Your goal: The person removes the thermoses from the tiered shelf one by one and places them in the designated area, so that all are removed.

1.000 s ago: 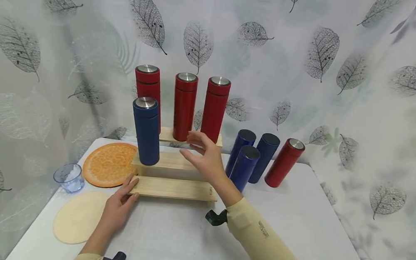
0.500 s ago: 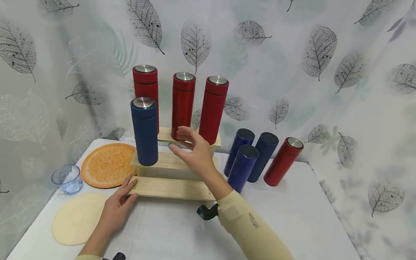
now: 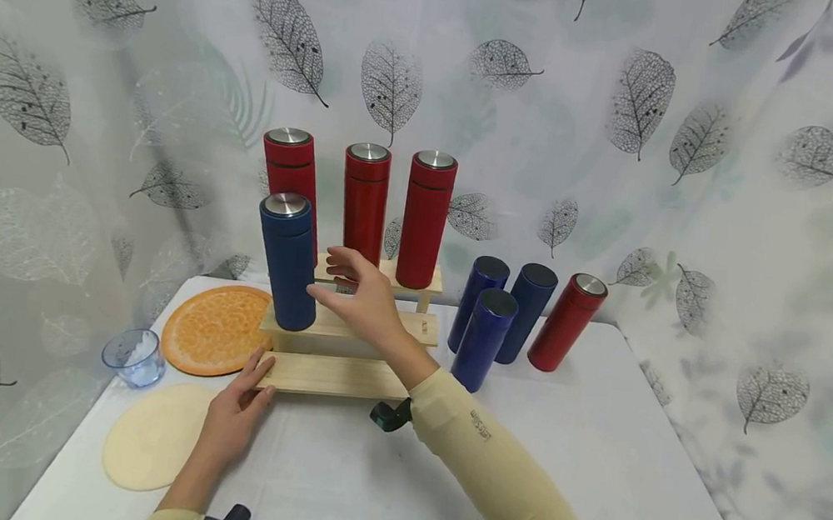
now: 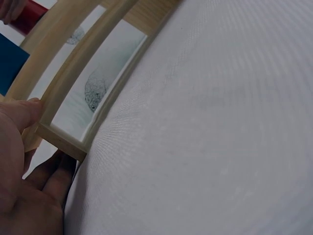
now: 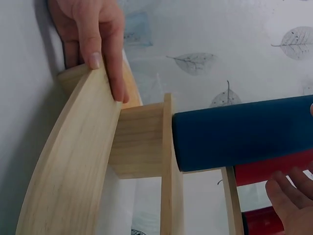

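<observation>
My left hand [image 3: 239, 419] grips the left end of a three-step wooden shelf [image 3: 345, 377], thumb on the lowest board and fingers around its end, as the left wrist view shows. A blue thermos [image 3: 288, 264] with a steel lid stands upright at the left of the middle step. Just right of it is my right hand [image 3: 367, 299], fingers and thumb in a loose C, thumb tip right at the bottle's side. Three red thermoses stand on the top step: the left one [image 3: 292, 160], the middle one [image 3: 364, 205] and the right one [image 3: 426, 219].
On the table's right stand three blue thermoses, the front one [image 3: 484, 342] before two others, and a red thermos [image 3: 567, 323]. To the left lie an orange round mat [image 3: 214, 328], a cream disc [image 3: 157, 436] and a blue glass cup [image 3: 137, 359]. A leaf-print curtain [image 3: 535, 121] hangs behind.
My right hand has moved left along the front of the shelf, from near the right red thermos to beside the blue thermos. The left hand keeps its hold on the shelf.
</observation>
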Available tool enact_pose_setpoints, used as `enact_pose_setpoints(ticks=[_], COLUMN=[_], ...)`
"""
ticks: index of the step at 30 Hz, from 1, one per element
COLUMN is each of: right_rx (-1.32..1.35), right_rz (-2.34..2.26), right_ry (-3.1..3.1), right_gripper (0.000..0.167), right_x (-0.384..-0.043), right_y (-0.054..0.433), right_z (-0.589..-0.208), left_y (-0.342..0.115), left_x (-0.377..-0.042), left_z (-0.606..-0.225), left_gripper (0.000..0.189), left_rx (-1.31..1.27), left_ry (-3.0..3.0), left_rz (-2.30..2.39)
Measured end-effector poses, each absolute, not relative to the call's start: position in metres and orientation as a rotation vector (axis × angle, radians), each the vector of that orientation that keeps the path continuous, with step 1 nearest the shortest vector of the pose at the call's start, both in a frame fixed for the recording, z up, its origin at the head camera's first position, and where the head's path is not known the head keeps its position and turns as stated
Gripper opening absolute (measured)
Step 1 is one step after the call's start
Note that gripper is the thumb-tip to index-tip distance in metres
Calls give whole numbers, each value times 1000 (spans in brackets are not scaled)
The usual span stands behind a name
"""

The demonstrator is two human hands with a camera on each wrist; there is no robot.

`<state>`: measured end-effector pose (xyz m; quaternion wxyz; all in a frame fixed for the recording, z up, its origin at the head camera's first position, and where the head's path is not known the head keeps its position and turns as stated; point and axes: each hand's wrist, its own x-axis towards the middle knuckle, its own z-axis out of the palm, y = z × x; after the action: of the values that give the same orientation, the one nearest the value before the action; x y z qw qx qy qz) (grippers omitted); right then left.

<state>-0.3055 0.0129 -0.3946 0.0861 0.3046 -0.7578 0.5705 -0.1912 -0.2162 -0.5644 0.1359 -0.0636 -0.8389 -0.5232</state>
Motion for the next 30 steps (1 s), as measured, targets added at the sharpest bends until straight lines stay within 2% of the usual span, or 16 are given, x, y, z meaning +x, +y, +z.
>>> enact_pose_setpoints(ticks=[20, 30], right_rx=[840, 797], right_rz=[1780, 1748], right_ry=[-2310, -2385], right_gripper=[65, 72], right_x=[-317, -321], right_y=[-13, -19], right_z=[-401, -403], left_y=[-218, -218], left_x=[-193, -192], left_z=[-568, -568], left_gripper=[51, 52], left_rx=[-167, -156], left_ry=[-2460, -2472], left_rz=[-1462, -1460])
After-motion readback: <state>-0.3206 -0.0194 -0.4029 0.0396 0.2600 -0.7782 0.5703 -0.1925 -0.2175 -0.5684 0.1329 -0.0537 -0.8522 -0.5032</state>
